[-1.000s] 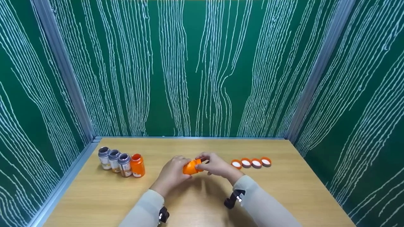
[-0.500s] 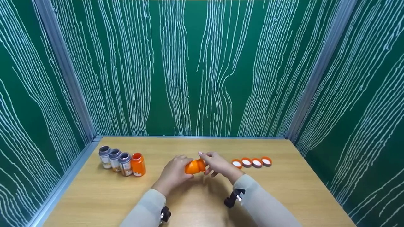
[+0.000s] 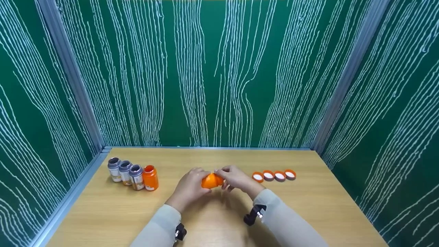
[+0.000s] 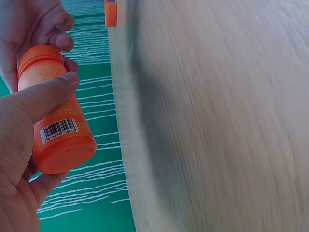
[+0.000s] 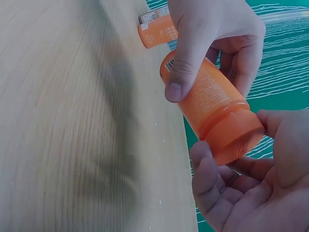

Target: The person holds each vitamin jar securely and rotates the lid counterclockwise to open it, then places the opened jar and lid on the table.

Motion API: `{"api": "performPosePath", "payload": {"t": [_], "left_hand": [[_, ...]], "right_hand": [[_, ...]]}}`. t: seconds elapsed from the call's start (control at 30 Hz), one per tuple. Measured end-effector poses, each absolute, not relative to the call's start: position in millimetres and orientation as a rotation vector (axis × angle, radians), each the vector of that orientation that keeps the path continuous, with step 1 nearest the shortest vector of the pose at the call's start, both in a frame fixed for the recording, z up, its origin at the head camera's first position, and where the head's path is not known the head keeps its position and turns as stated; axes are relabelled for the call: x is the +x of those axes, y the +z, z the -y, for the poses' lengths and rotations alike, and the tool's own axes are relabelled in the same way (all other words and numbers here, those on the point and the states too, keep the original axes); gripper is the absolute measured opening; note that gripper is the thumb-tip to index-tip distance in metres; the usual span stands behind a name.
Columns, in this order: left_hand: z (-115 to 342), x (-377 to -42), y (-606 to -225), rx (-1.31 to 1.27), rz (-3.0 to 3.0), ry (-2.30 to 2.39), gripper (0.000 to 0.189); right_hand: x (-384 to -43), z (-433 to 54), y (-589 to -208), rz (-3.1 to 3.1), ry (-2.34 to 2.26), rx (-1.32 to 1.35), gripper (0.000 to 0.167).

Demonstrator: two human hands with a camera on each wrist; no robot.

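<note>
Tilted on its side above the table, an orange plastic bottle [image 3: 210, 181] is gripped round its body by my left hand [image 3: 189, 187]. The left wrist view shows the thumb across the bottle and a barcode label near its base [image 4: 67, 157]. An orange ribbed cap [image 5: 236, 137] sits on the bottle's neck. Fingertips of my right hand [image 3: 236, 179] pinch the cap from opposite sides, as the right wrist view shows. Whether the cap is fully seated, I cannot tell.
At the left of the wooden table [image 3: 113, 219] stand three open grey-necked bottles [image 3: 137, 177] and an open orange bottle [image 3: 150, 178], close together in a row. Several orange-rimmed caps [image 3: 268, 175] lie right of my hands, white insides up. Green, white-streaked walls [image 3: 219, 75] surround the table.
The right hand's fingers have loosened from the cap, shifted round it and closed on it again. Both hands and the bottle have moved slightly right.
</note>
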State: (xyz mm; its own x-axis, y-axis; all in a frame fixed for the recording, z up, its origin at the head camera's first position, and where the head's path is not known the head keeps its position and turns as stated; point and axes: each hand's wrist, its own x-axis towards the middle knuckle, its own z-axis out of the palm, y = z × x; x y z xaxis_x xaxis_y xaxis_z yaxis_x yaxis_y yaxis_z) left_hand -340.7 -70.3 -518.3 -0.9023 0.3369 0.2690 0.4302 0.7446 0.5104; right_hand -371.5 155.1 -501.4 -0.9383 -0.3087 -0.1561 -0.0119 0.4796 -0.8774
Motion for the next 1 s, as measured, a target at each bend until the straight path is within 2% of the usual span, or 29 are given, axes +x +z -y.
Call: {"api": "performPosePath", "payload": {"t": [0.13,0.27,0.6,0.8,1.0], "left_hand": [[72.3,-341.1,-519.9,-0.613,2.782,-0.893,0.053],[74.9,-342.0,-520.8,-0.618,2.777,-0.912,0.054],[78.4,-341.1,-520.4,-0.583,2.809,-0.999,0.055],[78.4,-342.7,-522.1,-0.575,2.821,-0.991,0.055],[80.7,-343.4,-524.0,-0.537,2.802,-1.009,0.055]], "right_hand": [[-373.6,-156.7,-502.0,-2.437,-1.438,-0.337,0.040],[-373.6,-158.5,-501.2,-2.462,-1.416,-0.401,0.035],[-375.2,-164.2,-498.1,-2.473,-1.398,-0.562,0.045],[-376.0,-166.5,-497.0,-2.488,-1.397,-0.691,0.042],[-377.6,-172.2,-496.1,-2.508,-1.406,-0.666,0.040]]}}
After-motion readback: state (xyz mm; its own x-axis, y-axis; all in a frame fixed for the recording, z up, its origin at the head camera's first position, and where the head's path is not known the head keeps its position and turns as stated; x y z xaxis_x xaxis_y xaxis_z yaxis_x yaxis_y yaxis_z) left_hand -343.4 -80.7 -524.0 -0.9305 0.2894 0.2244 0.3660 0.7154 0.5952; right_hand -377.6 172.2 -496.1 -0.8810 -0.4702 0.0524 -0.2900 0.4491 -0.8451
